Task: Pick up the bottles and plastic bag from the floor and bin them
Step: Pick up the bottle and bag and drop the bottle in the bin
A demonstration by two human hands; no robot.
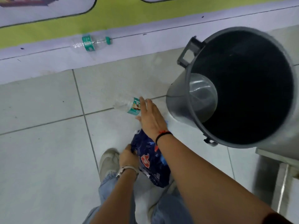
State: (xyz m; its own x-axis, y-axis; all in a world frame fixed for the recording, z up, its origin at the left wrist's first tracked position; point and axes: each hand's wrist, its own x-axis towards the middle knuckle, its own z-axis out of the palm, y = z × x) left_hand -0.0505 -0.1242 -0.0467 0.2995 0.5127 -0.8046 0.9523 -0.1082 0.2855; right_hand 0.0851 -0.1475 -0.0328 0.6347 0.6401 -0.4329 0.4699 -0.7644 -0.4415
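Observation:
A dark blue plastic bag (150, 164) with a red logo hangs low over the tiled floor, gripped at its left edge by my left hand (128, 156). My right hand (150, 117) is stretched out flat with its fingers apart, its fingertips over a clear bottle (127, 105) with a teal label that lies on the floor. A second clear bottle (90, 42) with a teal label and cap lies further away on the pale banner by the wall. The grey bin (239, 84) stands open to the right, and its inside is dark.
A printed banner (48, 29) in green and lilac lies along the far edge of the floor. My grey shoe (107, 160) and jeans are below the bag. A metal frame (278, 160) stands at the right beside the bin.

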